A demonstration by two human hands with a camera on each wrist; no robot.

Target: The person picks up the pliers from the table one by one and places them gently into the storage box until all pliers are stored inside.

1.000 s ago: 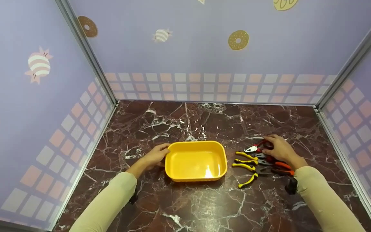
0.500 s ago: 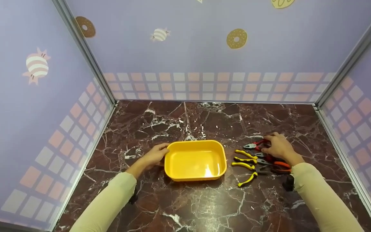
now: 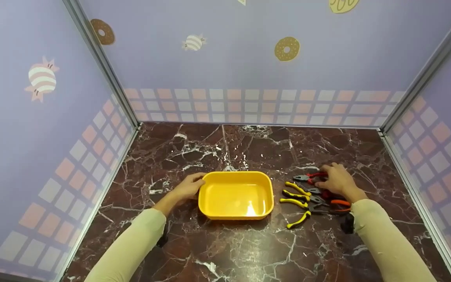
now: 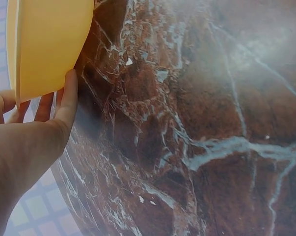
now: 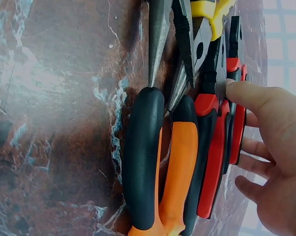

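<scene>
A yellow tray (image 3: 210, 207) lies empty in the middle of the marble tabletop. My left hand (image 3: 193, 185) holds its left rim, thumb on top and fingers (image 4: 68, 101) against the outer wall of the yellow tray (image 4: 49, 44). To the tray's right lies a row of pliers. My right hand (image 3: 329, 178) grips the red-handled pliers (image 3: 314, 175) at the far end of the row. In the right wrist view the thumb (image 5: 243, 93) presses near the pivot of the red-handled pliers (image 5: 214, 147) and the other fingers curl behind the handles.
Yellow-handled pliers (image 3: 296, 194) and orange-handled pliers (image 3: 338, 203) lie close beside the red pair; the orange-handled pliers (image 5: 179, 167) touch them. Purple walls close in the marble tabletop (image 3: 249, 250) at the left, back and right.
My right hand has shifted slightly left and closed its fingers around the red-handled pliers. The left hand and the tray have stayed where they were.
</scene>
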